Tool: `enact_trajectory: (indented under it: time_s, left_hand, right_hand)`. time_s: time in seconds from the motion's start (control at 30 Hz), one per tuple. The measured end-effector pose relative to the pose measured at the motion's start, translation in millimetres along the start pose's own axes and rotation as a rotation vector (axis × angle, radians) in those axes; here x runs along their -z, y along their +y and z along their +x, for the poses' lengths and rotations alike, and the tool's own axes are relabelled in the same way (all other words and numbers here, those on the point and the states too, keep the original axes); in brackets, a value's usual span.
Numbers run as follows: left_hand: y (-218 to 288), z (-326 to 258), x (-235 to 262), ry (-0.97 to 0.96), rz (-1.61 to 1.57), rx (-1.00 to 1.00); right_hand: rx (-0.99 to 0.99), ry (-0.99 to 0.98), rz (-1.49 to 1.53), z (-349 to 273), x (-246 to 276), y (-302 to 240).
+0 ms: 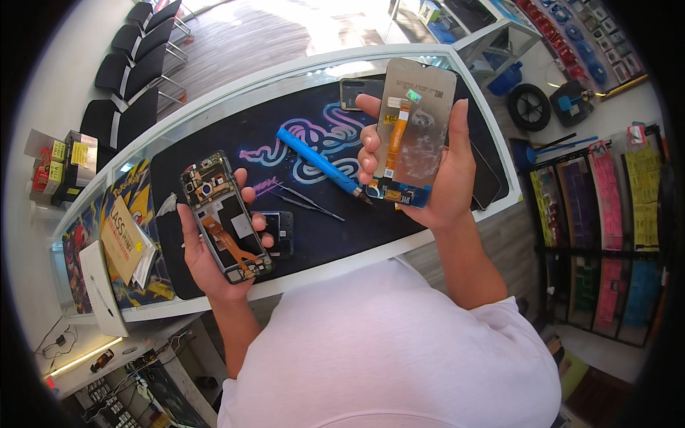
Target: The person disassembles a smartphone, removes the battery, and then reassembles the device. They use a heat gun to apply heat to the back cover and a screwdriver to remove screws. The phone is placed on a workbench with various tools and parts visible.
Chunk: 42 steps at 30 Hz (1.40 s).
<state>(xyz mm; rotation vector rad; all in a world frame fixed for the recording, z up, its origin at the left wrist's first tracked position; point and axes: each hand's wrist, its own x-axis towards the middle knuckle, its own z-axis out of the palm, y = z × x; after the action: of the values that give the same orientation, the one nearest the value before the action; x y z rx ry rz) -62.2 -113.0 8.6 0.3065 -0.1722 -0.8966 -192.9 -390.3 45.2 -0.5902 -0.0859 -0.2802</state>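
Note:
An opened phone body [221, 221] lies in my left hand [203, 262], fingers wrapped around its edges. Its circuit board, camera parts and an orange flex cable face up. Raised higher on the right, a phone screen panel [428, 135] is gripped by its sides in my right hand [454, 182]. The panel's silvery back faces me, with an orange ribbon cable down its middle. Between the hands, a blue pen-shaped tool [314, 158] with a metal tip lies on the dark mat [342, 235]. Tweezers [310, 202] rest just below it. A dark phone part [283, 232] lies partly behind my left hand.
A grey phone back cover [352, 94] sits at the mat's far edge. Another dark phone [486, 178] is partly hidden by my right wrist. A notebook [127, 239] and a white keyboard [100, 285] stand on the counter's left. Black chairs [132, 68] line the wall.

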Motion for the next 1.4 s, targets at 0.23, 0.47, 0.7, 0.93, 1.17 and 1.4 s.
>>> enact_trajectory:
  time_s: [0.23,0.47,0.7,0.93,1.17,1.4]
  left_hand:
    - [0,-6,-1,0.027,-0.014,-0.048]
    - [1,-10,-2,0.004,-0.031,-0.059]
    - [5,-11,1,-0.047,-0.015,-0.096]
    - [24,-30,7,-0.07,-0.007,-0.215]
    - [44,-63,13,-0.04,0.048,-0.378]
    - [52,-83,20,0.002,0.046,-0.446]
  right_hand:
    - [-0.007,0.27,-0.019,2,0,4]
    - [-0.105,0.368,-0.297,-3,-3,15]
    - [0.015,0.395,-0.708,5,-5,3]
    - [-0.205,0.147,-1.082,75,-21,-5]
    - [-0.384,-0.227,-1.398,201,-31,95]
    - [-0.332,-0.578,-1.674,274,-44,202]
